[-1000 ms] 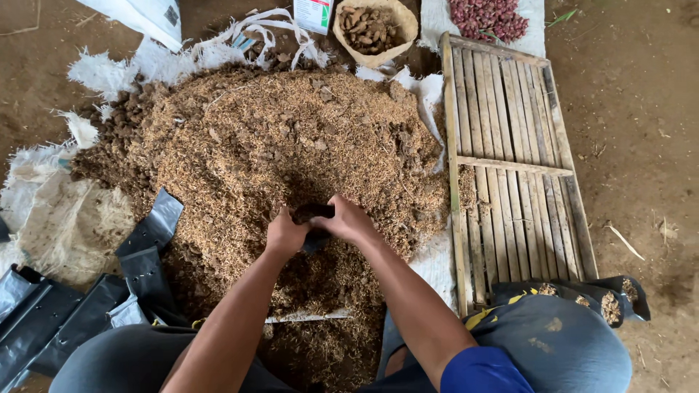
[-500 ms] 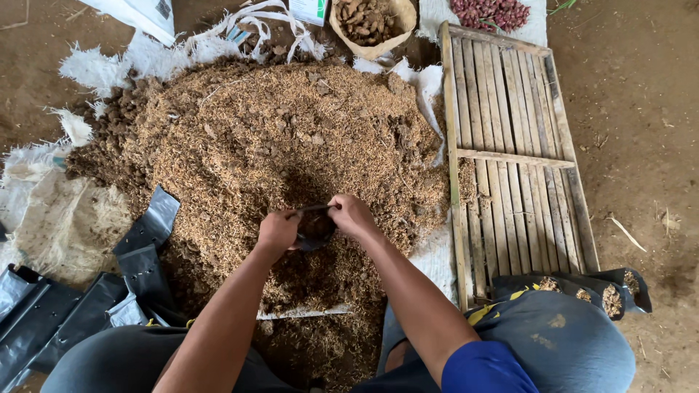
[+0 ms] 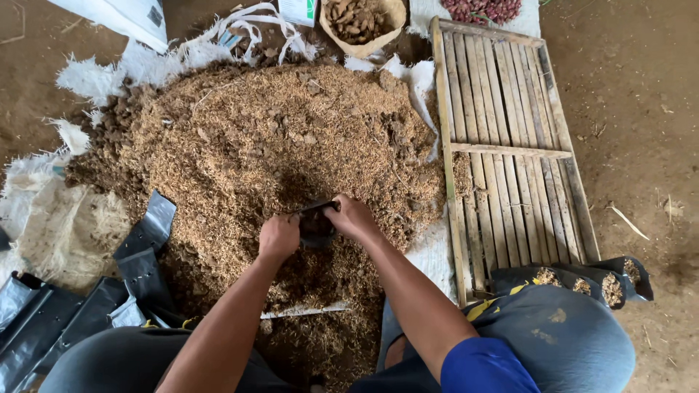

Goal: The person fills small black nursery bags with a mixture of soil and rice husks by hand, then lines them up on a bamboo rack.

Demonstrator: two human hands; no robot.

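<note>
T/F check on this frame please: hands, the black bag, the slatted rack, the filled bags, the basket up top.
1. Both hands hold one small black bag at the heap of husk mix. True: the left hand and right hand grip its opposite edges.
2. The wooden slatted rack lies to the person's left. False: it lies on the right, beside the heap.
3. Filled black bags stand near the right knee. True.
4. The woven basket at the top is empty. False: it holds brown chunky pieces.
5. Flat empty black bags lie at lower left. True.
</note>
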